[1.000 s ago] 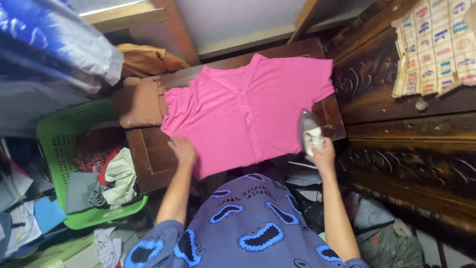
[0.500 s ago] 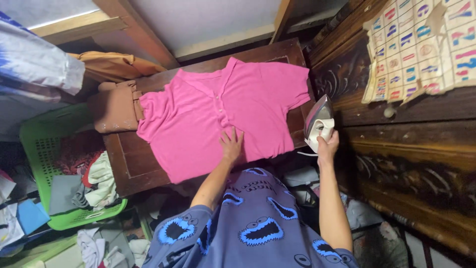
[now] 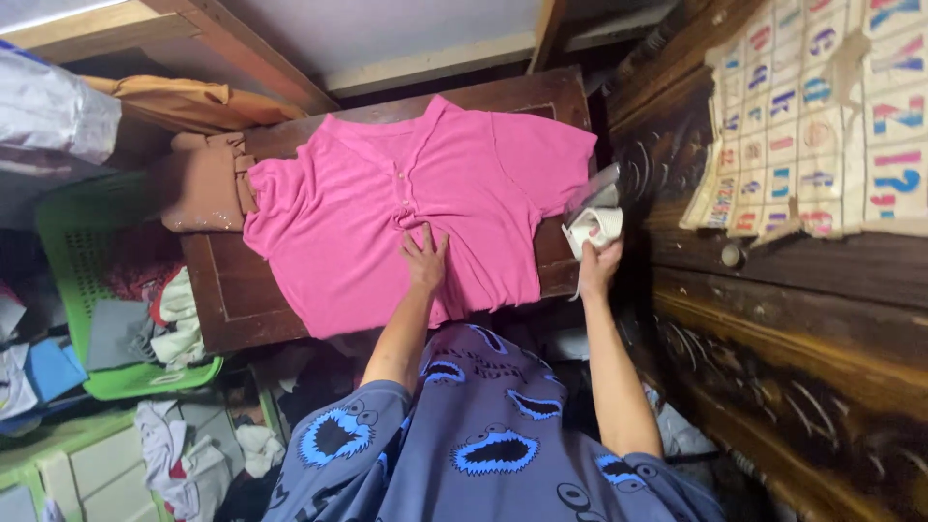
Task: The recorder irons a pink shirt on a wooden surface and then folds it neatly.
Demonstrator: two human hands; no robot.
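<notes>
A pink short-sleeved shirt [image 3: 387,208] with a button placket lies spread flat on a dark wooden table [image 3: 227,295]. My left hand [image 3: 425,259] presses flat on the shirt's lower middle, fingers spread. My right hand [image 3: 597,261] grips the handle of a white and silver clothes iron [image 3: 592,215], held tilted at the table's right edge, beside the shirt's right sleeve. The iron's soleplate faces away from the shirt.
A brown garment [image 3: 198,188] lies at the table's left end. A green laundry basket [image 3: 106,290] with mixed clothes stands to the left. Carved dark wooden furniture [image 3: 773,319] with a chart of coloured squares [image 3: 822,116] runs along the right. Clothes litter the floor.
My left hand slid from the shirt's left hem to its middle. My right hand lifted the iron, then brought it nearer the right sleeve. The camera shifted.
</notes>
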